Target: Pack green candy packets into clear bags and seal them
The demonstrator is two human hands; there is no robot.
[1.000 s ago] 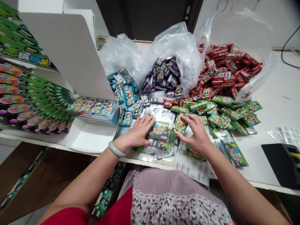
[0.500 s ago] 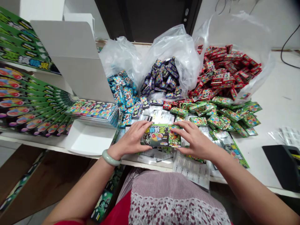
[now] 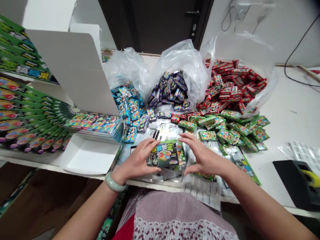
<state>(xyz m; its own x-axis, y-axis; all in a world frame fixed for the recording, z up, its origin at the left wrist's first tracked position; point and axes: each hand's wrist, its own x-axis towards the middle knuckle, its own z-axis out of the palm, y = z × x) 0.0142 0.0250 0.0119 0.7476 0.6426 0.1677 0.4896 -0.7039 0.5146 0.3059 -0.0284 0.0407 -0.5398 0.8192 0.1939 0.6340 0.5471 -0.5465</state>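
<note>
A flat black and green printed packet (image 3: 165, 154) lies in front of me near the table's front edge. My left hand (image 3: 140, 158) grips its left end between thumb and fingers. A small green and red box (image 3: 181, 152) shows at the packet's right end, partly covered by it. Just right of that, my right hand (image 3: 200, 154) is held with thumb and fingers apart and nothing between them. Under and around the hands are clear plastic sleeves and dark printed cards (image 3: 170, 132).
Plastic bags spill blue packets (image 3: 130, 106), purple boxes (image 3: 172, 86) and red boxes (image 3: 232, 83). Green boxes (image 3: 231, 133) are heaped at right. An open white carton (image 3: 90, 151) and fanned green cards (image 3: 32, 123) stand left; a black tape dispenser (image 3: 292, 180) sits far right.
My right hand has let go of the packet's right end and its fingers have opened. The packet and small box now sit slightly tilted. The view has shifted, showing more of the wall.
</note>
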